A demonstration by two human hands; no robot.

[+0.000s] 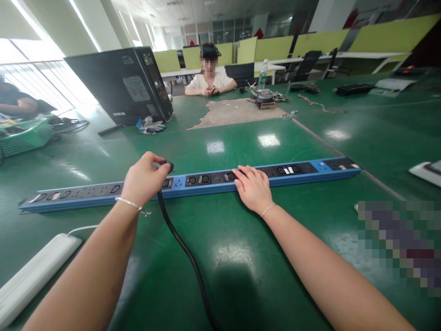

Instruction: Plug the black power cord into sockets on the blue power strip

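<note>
A long blue power strip (206,189) with black and blue socket sections lies across the green table. My left hand (142,180) is closed around a black plug (168,165), pinched between thumb and fingers just above the strip's left-middle sockets. From that hand a thick black cable (188,250) runs down toward me and out of the bottom edge. Fingers stretched, my right hand (255,189) lies on the strip right of its middle and covers part of some sockets.
A black computer case (120,87) stands at the back left, with gloves (150,125) beside it. At left are a green basket (27,138) and a white power strip (41,276). Across the table sits a person (210,78) near a bottle (263,73) and loose parts.
</note>
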